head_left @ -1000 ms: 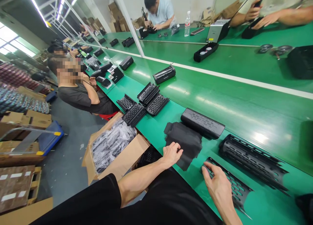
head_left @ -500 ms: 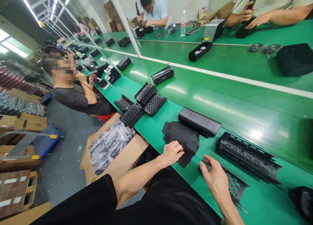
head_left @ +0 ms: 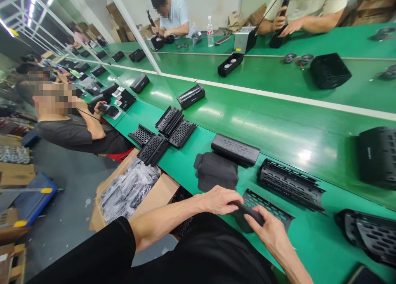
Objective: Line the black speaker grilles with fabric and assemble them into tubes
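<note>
A thin black sheet (head_left: 246, 216) is held between my two hands at the front edge of the green table, its upper edge bent over. My left hand (head_left: 219, 200) pinches its left end. At the other end my right hand (head_left: 272, 227) grips it between thumb and fingers. Just beyond my left hand lies a stack of similar black sheets (head_left: 215, 172). A perforated black speaker grille (head_left: 269, 205) rests flat behind the held sheet and is partly covered by my right hand. Farther back are a closed black slotted housing (head_left: 235, 149) and nested grilles (head_left: 289, 185).
More grilles (head_left: 168, 133) are piled to the left. Below them stands an open carton (head_left: 168, 195) of plastic-wrapped parts. A black speaker box (head_left: 378, 156) and more grilles (head_left: 368, 234) lie at right. Co-workers sit at left (head_left: 71, 131) and across the table (head_left: 176, 18).
My left hand has moved right, away from the stack, with a black sheet. My right hand has closed on the sheet's other end. The view has shifted right.
</note>
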A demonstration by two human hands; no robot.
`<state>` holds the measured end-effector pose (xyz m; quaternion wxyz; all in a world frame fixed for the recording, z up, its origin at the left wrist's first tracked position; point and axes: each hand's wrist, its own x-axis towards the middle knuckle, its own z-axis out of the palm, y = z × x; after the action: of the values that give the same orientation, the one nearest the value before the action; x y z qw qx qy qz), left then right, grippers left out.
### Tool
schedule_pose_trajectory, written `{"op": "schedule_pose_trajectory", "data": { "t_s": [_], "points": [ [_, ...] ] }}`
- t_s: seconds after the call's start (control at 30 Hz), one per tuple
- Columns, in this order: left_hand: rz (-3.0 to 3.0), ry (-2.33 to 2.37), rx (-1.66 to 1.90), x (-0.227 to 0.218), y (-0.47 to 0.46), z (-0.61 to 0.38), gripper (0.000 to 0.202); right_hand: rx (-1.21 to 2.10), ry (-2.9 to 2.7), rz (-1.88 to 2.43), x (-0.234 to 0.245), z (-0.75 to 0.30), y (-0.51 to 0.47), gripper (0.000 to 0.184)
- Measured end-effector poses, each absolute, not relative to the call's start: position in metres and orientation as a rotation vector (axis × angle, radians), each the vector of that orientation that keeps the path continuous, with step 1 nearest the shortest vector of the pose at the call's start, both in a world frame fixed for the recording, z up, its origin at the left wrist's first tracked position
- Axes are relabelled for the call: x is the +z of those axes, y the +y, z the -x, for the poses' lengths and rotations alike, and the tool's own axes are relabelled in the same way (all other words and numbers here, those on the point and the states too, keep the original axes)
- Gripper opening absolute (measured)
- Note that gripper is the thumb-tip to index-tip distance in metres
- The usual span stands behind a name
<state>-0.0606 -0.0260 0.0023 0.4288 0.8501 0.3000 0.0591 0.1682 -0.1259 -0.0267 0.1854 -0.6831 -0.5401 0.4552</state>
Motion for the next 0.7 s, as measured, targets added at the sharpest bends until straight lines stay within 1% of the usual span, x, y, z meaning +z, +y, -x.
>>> {"op": "schedule_pose_trajectory", "data": {
  "t_s": [0.07, 0.13, 0.3, 0.43, 0.5, 0.57, 0.7],
  "points": [
    [-2.028, 0.786, 0.157, -0.004, -0.022, 0.042, 0.035, 1.254, -1.37, 2.128, -0.03, -0.187, -0.137, 0.048],
    [-1.991, 0.874, 0.137, -0.017, -0.018, 0.02, 0.04, 1.21, -1.236, 2.297, -0.041, -0.206, -0.141, 0.055],
    [-2.008, 1.138, 0.069, -0.049, -0.014, -0.02, 0.041, 1.083, -1.049, 2.556, -0.077, -0.246, -0.141, 0.052],
    [-1.991, 1.284, 0.01, -0.062, -0.013, -0.026, 0.046, 0.973, -0.97, 2.632, -0.096, -0.262, -0.148, 0.064],
    [-1.977, 1.295, -0.031, -0.066, -0.011, -0.026, 0.037, 0.955, -0.984, 2.605, -0.103, -0.265, -0.15, 0.068],
    [-1.963, 1.279, -0.054, -0.069, -0.01, -0.028, 0.025, 0.956, -0.978, 2.584, -0.108, -0.267, -0.15, 0.067],
    [-1.921, 1.217, -0.015, -0.069, -0.006, -0.029, 0.016, 1.034, -0.904, 2.553, -0.112, -0.27, -0.145, 0.054]
  ]
}}
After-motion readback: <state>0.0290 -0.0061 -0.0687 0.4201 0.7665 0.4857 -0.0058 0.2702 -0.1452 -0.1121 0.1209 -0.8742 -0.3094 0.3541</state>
